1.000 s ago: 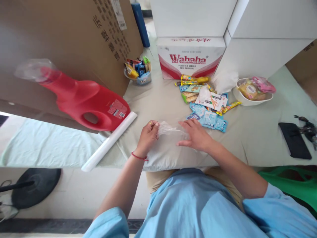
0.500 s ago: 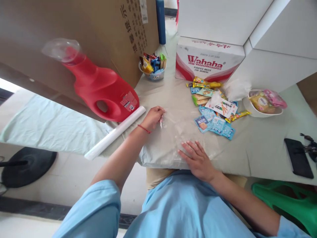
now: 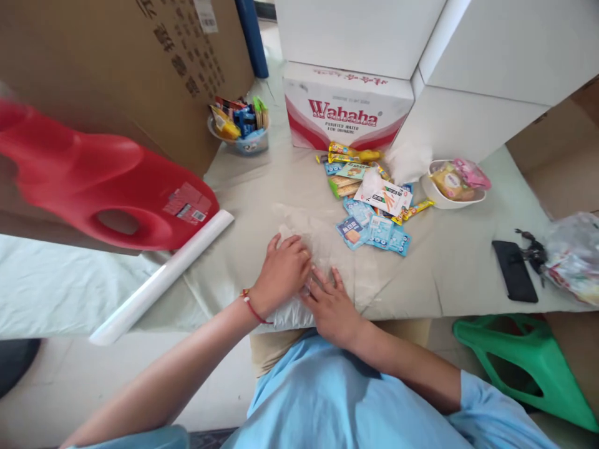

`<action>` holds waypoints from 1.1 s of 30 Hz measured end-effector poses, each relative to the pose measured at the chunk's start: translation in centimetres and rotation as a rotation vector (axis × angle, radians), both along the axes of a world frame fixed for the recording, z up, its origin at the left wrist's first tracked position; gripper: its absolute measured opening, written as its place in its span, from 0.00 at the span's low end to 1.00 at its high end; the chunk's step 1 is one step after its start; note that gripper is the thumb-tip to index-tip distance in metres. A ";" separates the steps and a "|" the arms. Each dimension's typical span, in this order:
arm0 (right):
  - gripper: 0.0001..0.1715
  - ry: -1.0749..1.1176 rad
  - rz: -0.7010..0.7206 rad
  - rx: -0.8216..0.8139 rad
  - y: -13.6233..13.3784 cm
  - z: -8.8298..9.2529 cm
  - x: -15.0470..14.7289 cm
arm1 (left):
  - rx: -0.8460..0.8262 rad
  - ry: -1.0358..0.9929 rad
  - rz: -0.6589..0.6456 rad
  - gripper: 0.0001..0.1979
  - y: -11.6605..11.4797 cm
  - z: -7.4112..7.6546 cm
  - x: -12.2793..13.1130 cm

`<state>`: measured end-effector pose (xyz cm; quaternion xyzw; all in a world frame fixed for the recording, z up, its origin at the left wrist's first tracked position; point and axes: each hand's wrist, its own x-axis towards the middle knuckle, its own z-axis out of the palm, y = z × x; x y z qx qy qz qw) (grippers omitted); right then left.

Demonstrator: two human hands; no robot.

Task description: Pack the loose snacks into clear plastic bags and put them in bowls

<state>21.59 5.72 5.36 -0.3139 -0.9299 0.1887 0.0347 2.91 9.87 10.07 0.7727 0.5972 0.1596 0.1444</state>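
Note:
A thin clear plastic sheet or bag [image 3: 299, 221] lies crumpled on the cloth before me, its outline hard to make out. My left hand [image 3: 283, 274] rests on it, palm down, fingers a little bent and apart. Close beside it, my right hand [image 3: 333, 308] presses on the plastic with spread fingers, the fingertips of both hands nearly meeting. Beyond them lies a pile of snacks: blue packets [image 3: 379, 232], a white packet with sticks pictured on it [image 3: 386, 196] and yellow-wrapped bars [image 3: 353, 154].
At left are a red jug [image 3: 135, 162] and a white roll [image 3: 163, 277]. Behind stand a clear snack bowl [image 3: 253, 143], a Wahaha carton [image 3: 346, 118] and white boxes [image 3: 477, 118]. Rightward lie a white bowl [image 3: 452, 199], a black phone [image 3: 515, 274] and a plastic bag [image 3: 578, 255]; below, a green stool [image 3: 538, 380].
My left hand has left the far edge of the plastic and come toward me, beside my right hand. The plastic looks more bunched. The view has swung to the right.

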 end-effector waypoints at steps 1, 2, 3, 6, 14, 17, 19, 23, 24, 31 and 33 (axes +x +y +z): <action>0.29 -0.002 -0.001 -0.009 0.0 0.0 0.2 | -0.035 -0.005 0.012 0.10 0.1 -1.0 -0.9; 0.29 -0.003 -0.010 -0.015 -0.1 0.0 0.5 | -0.045 -0.027 0.049 0.11 0.2 -1.8 -1.9; 0.29 -0.004 -0.025 -0.018 -0.1 0.0 0.7 | -0.029 -0.056 0.116 0.11 0.0 -2.4 -2.8; 0.31 -0.004 -0.072 -0.012 -0.1 0.1 0.9 | 0.104 -0.142 0.370 0.11 -1.9 -2.5 -4.0; 0.34 -0.038 -0.053 -0.067 0.0 0.7 -0.8 | 0.149 -0.185 0.463 0.23 -6.2 -1.7 4.5; 0.36 -0.062 -0.053 -0.070 0.2 1.0 -0.6 | 0.037 -0.230 0.560 0.11 -5.5 -2.6 3.1; 0.35 -0.072 -0.052 -0.074 0.3 1.1 -0.4 | -0.033 -0.314 0.721 0.13 -5.4 -3.1 0.8; 0.35 -0.063 -0.051 -0.093 0.4 1.2 -0.3 | -0.223 -0.346 0.982 0.14 -6.6 -3.2 -3.2; 0.35 -0.059 -0.054 -0.098 0.4 1.2 -0.4 | -0.235 -0.324 0.986 0.13 -7.0 -3.0 -3.7; 0.34 -0.011 -0.051 -0.100 0.1 0.8 -0.2 | 0.096 -0.414 0.882 0.11 -7.4 3.6 0.0; 0.33 0.008 -0.051 -0.098 0.0 0.4 -0.3 | 0.005 -0.668 0.706 0.09 -6.6 5.5 3.1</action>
